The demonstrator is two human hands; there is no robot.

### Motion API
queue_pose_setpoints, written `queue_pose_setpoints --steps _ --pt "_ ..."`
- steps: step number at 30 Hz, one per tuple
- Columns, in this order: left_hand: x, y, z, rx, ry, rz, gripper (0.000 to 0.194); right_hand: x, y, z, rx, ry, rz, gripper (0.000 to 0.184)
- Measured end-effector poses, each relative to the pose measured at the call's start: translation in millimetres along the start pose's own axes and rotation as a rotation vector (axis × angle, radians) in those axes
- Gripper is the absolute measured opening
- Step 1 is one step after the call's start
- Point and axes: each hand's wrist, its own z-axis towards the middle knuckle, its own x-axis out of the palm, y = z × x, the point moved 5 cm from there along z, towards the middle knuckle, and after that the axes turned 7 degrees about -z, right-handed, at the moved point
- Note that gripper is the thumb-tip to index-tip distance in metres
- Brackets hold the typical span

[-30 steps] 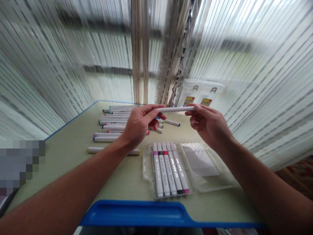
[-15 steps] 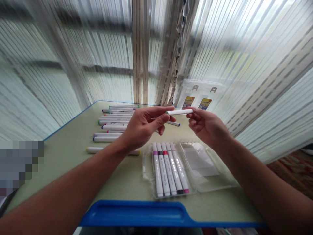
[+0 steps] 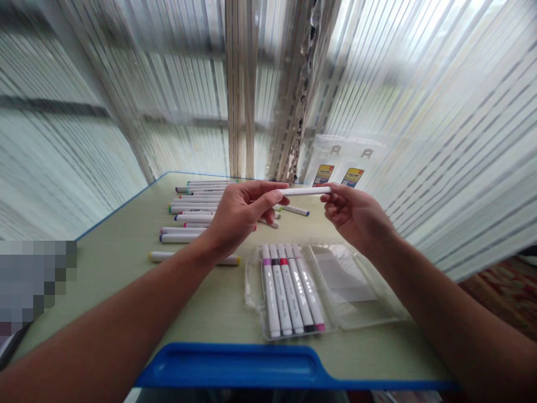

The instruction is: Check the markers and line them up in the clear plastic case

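A white marker [image 3: 305, 191] is held level above the table between my two hands. My left hand [image 3: 247, 211] pinches its left end with thumb and fingers. At the other end, the fingertips of my right hand [image 3: 354, 215] close on the marker. Below them lies an opened clear plastic case [image 3: 255, 291], with several white markers [image 3: 287, 296] side by side in its left half. Purple, black and red bands show on some of these. The lid half [image 3: 356, 291] lies flat to the right.
Several loose markers [image 3: 195, 218] lie in rows at the left, partly behind my left hand. One with a blue end [image 3: 296, 211] lies beyond the hands. Two clear cases [image 3: 344, 159] stand at the back right. A blue tray edge [image 3: 235, 366] lines the table's [image 3: 104, 291] front; curtains hang behind.
My left hand has slid slightly left along the marker, and its fingers now cover the green end that showed before. My right hand has stayed nearly still.
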Motion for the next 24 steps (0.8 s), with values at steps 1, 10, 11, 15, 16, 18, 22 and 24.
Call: queue_pose_setpoints --steps 1,10,11,15,16,18,22,24 --pt "-2.0 1.9 0.6 -0.012 -0.014 0.01 0.028 0.6 1.4 -0.6 -0.022 0.006 -0.009 0.013" --pt "-8.5 8.9 2.6 -0.093 -0.079 0.077 0.026 6.1 11.4 -7.8 -0.184 0.044 -0.146 0.014" --pt "-8.1 8.6 2.6 -0.09 -0.075 0.083 0.026 6.4 11.3 -8.2 -0.186 0.048 -0.151 0.015" --pt "-7.7 8.3 2.6 -0.085 -0.076 0.111 0.025 7.8 10.5 -9.5 -0.195 0.067 -0.189 0.014" --pt "-7.8 8.3 2.6 -0.084 -0.077 0.116 0.025 8.2 10.0 -9.9 -0.202 0.074 -0.207 0.013" --pt "-7.9 8.4 2.5 -0.081 -0.076 0.119 0.025 9.5 8.4 -10.7 -0.223 0.098 -0.253 0.009" --pt "-6.2 6.0 2.2 -0.058 -0.055 0.134 0.024 12.0 4.5 -12.2 -0.291 0.159 -0.369 0.008" --pt "-4.2 3.3 1.7 -0.04 -0.044 0.151 0.023 12.5 4.1 -13.0 -0.331 0.167 -0.449 0.013"
